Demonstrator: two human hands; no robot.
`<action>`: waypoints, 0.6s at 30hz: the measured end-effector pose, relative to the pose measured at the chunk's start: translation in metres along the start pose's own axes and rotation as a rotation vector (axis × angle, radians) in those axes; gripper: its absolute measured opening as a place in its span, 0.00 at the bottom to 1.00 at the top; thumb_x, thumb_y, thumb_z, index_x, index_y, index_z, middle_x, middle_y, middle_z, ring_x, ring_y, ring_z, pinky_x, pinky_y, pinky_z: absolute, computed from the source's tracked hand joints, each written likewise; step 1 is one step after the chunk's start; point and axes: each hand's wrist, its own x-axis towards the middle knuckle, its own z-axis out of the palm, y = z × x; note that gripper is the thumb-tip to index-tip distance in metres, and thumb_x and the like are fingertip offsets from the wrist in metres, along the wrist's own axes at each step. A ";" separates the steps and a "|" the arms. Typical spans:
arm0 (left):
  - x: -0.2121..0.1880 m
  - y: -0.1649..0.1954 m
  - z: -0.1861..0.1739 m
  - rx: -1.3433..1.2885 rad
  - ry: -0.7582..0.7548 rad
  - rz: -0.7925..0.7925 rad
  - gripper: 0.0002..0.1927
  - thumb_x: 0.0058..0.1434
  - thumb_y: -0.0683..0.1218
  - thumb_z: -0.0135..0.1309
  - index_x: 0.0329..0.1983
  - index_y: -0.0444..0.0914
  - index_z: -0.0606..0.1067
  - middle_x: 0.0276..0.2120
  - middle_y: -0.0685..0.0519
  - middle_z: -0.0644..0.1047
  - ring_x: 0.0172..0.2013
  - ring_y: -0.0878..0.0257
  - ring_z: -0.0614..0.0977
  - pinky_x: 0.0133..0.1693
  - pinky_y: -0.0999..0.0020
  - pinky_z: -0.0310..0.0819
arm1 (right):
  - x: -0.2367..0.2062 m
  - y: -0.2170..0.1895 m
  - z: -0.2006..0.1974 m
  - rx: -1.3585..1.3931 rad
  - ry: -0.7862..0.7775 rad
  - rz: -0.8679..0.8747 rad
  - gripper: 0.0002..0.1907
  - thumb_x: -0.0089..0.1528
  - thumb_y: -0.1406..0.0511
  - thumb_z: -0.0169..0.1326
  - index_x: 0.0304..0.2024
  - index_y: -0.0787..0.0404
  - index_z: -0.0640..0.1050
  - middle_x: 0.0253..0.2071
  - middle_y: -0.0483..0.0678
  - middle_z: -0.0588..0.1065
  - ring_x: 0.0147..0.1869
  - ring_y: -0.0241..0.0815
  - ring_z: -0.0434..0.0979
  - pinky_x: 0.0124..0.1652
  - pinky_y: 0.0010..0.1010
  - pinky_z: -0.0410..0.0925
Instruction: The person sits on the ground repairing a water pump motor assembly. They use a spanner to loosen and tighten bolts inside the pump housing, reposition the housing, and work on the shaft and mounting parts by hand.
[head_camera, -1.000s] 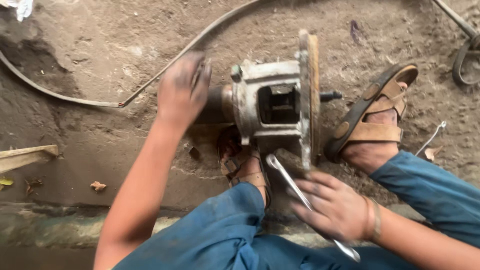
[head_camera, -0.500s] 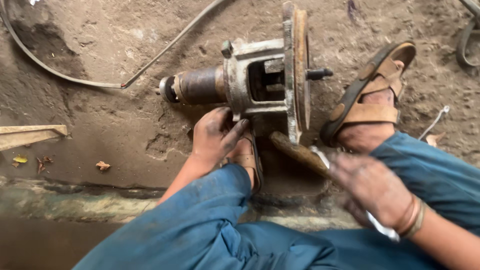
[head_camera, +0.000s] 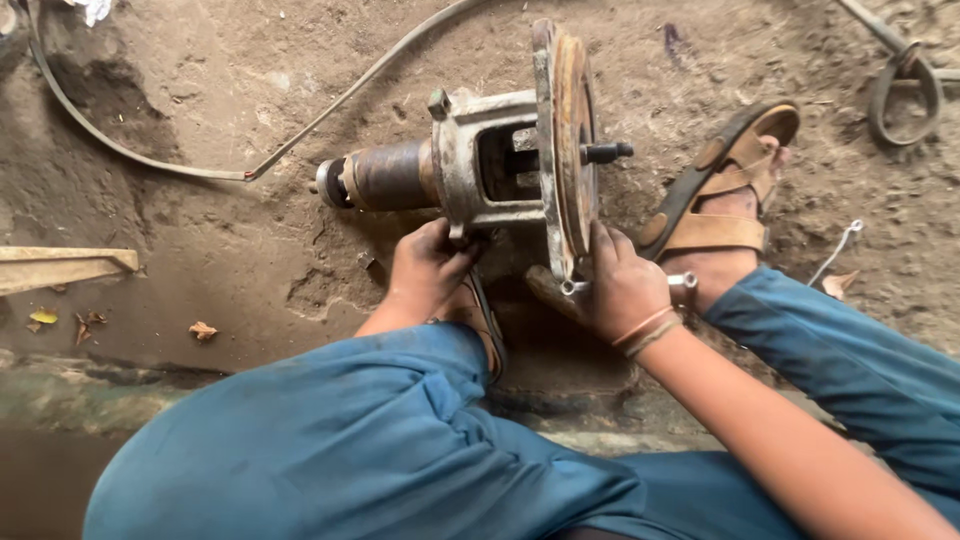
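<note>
A greasy metal hub housing (head_camera: 470, 160) lies on its side on the dirt. It has a rusty round flange (head_camera: 570, 120) at its right, a dark stud (head_camera: 605, 152) poking out, and a cylindrical shaft (head_camera: 385, 175) at its left. My left hand (head_camera: 430, 265) curls around the lower edge of the housing. My right hand (head_camera: 620, 285) presses against the bottom rim of the flange, closed around a steel wrench (head_camera: 683, 285) whose ends stick out on both sides of the fist.
My sandalled foot (head_camera: 720, 200) rests just right of the flange, and my blue trouser legs fill the foreground. A long strap (head_camera: 330, 105) curves across the dirt behind. A wooden plank (head_camera: 60, 265) lies at the left, a metal ring (head_camera: 905, 90) at the top right, and a wire hook (head_camera: 840, 250) nearby.
My left hand left the shaft's left end and came down under the housing. My right hand brought the wrench up from the lower right to the flange's bottom rim.
</note>
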 end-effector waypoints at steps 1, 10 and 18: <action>0.001 -0.006 0.006 -0.063 0.030 -0.016 0.17 0.58 0.38 0.62 0.51 0.35 0.78 0.37 0.52 0.82 0.37 0.67 0.82 0.42 0.72 0.78 | 0.003 -0.001 0.004 -0.008 0.024 -0.001 0.47 0.54 0.44 0.65 0.58 0.75 0.68 0.48 0.66 0.76 0.38 0.60 0.81 0.32 0.44 0.75; 0.005 -0.017 0.026 -0.403 0.045 -0.005 0.14 0.62 0.33 0.61 0.51 0.32 0.77 0.44 0.54 0.81 0.46 0.68 0.81 0.49 0.71 0.77 | 0.012 0.004 0.033 0.002 0.272 -0.061 0.45 0.54 0.43 0.65 0.55 0.74 0.70 0.46 0.65 0.78 0.37 0.58 0.82 0.30 0.39 0.74; 0.001 0.013 0.023 -0.460 -0.005 -0.207 0.09 0.62 0.37 0.63 0.46 0.31 0.79 0.39 0.56 0.83 0.40 0.72 0.81 0.44 0.75 0.79 | 0.021 0.006 -0.002 0.019 0.116 -0.034 0.36 0.55 0.58 0.66 0.56 0.76 0.70 0.35 0.61 0.79 0.34 0.56 0.82 0.31 0.41 0.73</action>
